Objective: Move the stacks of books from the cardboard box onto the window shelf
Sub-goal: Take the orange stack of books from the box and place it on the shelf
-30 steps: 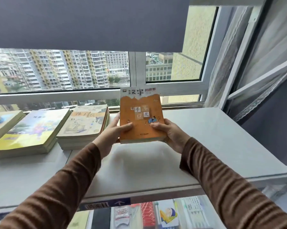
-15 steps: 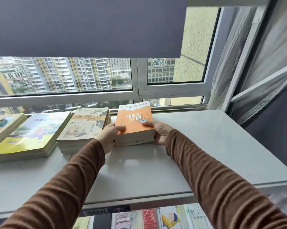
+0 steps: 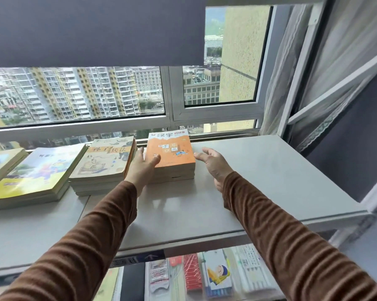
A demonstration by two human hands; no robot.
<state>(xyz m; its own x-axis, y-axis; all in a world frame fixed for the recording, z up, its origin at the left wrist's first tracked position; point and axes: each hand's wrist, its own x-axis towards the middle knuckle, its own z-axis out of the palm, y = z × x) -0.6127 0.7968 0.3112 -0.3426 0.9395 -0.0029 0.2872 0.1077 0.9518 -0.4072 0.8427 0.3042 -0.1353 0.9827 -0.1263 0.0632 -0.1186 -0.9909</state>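
Left hand (image 3: 142,168): fingers spread, thumb on the orange book stack (image 3: 171,158) at its 8 o'clock corner. Right hand (image 3: 214,164): fingers spread, just off the stack's 3 o'clock side. Stack flat on window shelf (image 3: 270,170), beige stack (image 3: 105,164) at 9 o'clock.

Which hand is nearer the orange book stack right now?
Left. The left hand rests against the orange book stack, thumb on the cover's near left corner. The right hand is open just off its right side, not touching.

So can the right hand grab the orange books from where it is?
Probably yes. The right hand is open beside the orange books, with only bare shelf between them.
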